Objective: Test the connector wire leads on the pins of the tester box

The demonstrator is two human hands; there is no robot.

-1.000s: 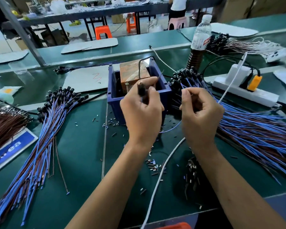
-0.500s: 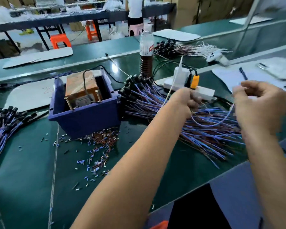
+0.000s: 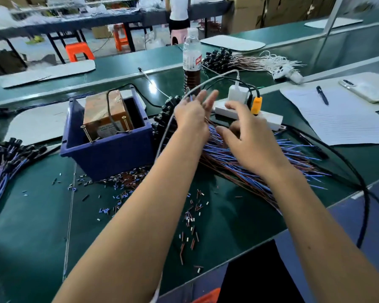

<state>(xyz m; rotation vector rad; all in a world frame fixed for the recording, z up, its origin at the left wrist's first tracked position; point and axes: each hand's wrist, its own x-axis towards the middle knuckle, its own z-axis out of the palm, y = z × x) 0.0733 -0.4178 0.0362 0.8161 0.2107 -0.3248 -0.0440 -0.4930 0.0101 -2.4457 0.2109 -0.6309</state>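
A dark green bench [image 3: 42, 215] is filling the frame, with more green benches and orange stools lying behind it in the upper part. Both hands are hovering over the heap of blue and brown connector wires [image 3: 239, 158] at centre right. The left hand [image 3: 190, 114] is spreading its fingers open, with what looks like a thin blue lead between them, though I cannot tell whether it is gripped. The right hand [image 3: 247, 138] is reaching with loosely extended fingers, holding nothing. The tester box [image 3: 106, 114], wrapped in brown tape, is sitting in a dark blue plastic tub [image 3: 109, 154] at centre left, its brass pins [image 3: 125, 124] standing upright.

The likely risk is tangling: the thin, springy leads are lying crossed, so pulling one could drag neighbours off the bench edge. The white cable [image 3: 169, 132] is crossing the left wrist and could snag. Short, hard insulation offcuts [image 3: 190, 221] are littering the smooth matte surface and could roll underhand.
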